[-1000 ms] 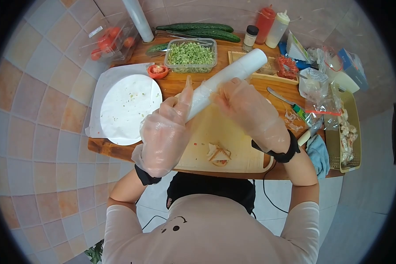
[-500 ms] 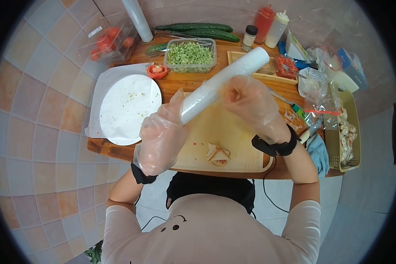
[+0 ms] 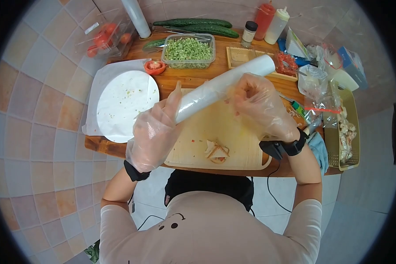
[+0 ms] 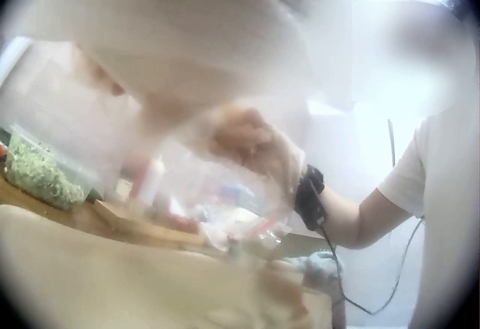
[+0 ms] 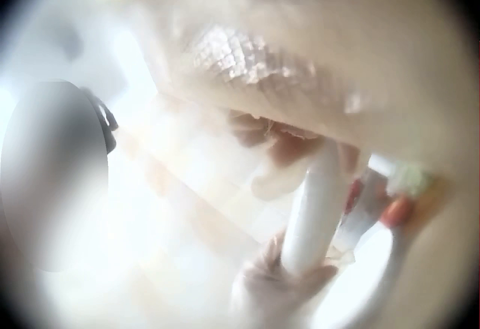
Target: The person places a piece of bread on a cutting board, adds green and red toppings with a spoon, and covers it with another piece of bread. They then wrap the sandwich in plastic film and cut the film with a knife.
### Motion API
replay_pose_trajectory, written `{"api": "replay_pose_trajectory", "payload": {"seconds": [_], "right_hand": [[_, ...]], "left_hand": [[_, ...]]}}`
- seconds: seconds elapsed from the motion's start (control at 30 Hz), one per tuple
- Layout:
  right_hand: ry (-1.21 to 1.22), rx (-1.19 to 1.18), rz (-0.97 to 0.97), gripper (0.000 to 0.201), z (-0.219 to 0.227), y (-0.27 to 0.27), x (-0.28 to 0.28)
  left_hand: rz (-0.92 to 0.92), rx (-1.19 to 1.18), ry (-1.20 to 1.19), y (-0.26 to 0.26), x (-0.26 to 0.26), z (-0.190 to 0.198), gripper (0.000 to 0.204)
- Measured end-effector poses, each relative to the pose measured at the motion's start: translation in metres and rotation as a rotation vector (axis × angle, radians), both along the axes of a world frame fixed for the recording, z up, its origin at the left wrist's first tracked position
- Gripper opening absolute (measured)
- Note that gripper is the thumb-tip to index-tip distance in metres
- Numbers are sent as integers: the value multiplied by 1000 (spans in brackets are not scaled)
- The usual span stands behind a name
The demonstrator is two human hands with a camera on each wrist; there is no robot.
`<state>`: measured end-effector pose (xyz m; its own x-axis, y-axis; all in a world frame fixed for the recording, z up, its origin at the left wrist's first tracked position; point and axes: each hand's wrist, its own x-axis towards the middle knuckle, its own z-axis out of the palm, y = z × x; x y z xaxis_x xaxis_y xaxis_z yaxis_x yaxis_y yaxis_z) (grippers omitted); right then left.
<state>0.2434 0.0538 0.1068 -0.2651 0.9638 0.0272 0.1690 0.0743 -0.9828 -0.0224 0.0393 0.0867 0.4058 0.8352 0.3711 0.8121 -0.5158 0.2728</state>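
Note:
In the head view a roll of clear plastic wrap [image 3: 226, 86] slants over the cutting board [image 3: 185, 154]. My left hand [image 3: 154, 134], in a thin clear plastic glove, grips its lower left end. Beside the roll's upper half, my gloved right hand [image 3: 266, 105] has its fingers curled in, pinching the edge of the wrap; its fingertips are partly hidden. The right wrist view shows the roll [image 5: 311, 216] with the left hand [image 5: 281, 284] round its bottom end. Below the hands, a small cut sandwich [image 3: 216, 152] lies on the board near its front edge.
A paper-covered round plate [image 3: 127, 105] sits at left. Behind stand a tub of chopped greens [image 3: 189, 53], a halved tomato [image 3: 155, 67], cucumbers [image 3: 211, 30] and sauce bottles [image 3: 277, 26]. At right are a green-handled knife [image 3: 297, 107], a blue cloth [image 3: 319, 152] and a basket [image 3: 355, 132].
My right hand has moved right and slightly down, its fingers curling in more. My left hand has shifted left and down. The roll lies at a flatter slant, its far end further right.

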Motion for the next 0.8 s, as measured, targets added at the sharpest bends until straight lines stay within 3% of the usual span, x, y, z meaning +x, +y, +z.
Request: {"api": "replay_pose_trajectory", "payload": {"seconds": [0.03, 0.13, 0.17, 0.27, 0.47, 0.57, 0.8], "right_hand": [[-96, 10, -20, 12, 5, -1, -1], [-712, 507, -274, 16, 18, -5, -4], [-708, 665, -384, 20, 18, -6, -3], [-738, 1187, -296, 36, 36, -4, -10], [-834, 928, 196, 31, 19, 15, -14], [-699, 1035, 278, 29, 3, 27, -10], [-571, 1100, 269, 21, -8, 26, -5]], "left_hand": [[18, 53, 29, 1, 0, -4, 83], [56, 156, 122, 4, -3, -5, 85], [66, 179, 154, 4, -4, -5, 85], [22, 305, 223, 4, -6, -6, 84], [-42, 409, 256, 5, -4, -1, 77], [-64, 372, 233, 3, -8, 7, 73], [-61, 416, 174, 10, -14, -5, 72]]}}
